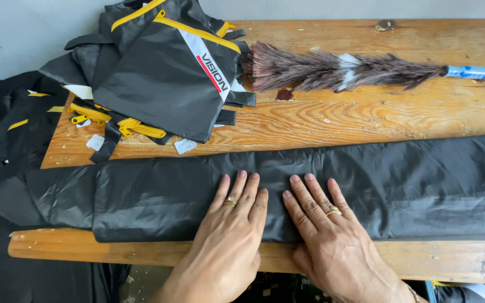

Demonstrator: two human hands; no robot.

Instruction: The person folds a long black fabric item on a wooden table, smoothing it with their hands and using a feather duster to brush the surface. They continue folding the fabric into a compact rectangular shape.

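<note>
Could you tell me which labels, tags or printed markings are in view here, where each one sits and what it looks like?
Printed stripe: a white diagonal band with a red streak, on the top black piece of the stack at the table's far left.
Small white tag: rounded, lying on the wood below that stack.
Second white tag: similar, at the stack's left edge.

Black cloth (399,179) faintly glossy, creased; table (366,118) rough grainy wood.

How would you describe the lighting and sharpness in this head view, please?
Head view: soft, even daylight; faint sheen on the black fabric; only slight shadows under the left hand and right hand; duster and table sharp, no blur.
</note>
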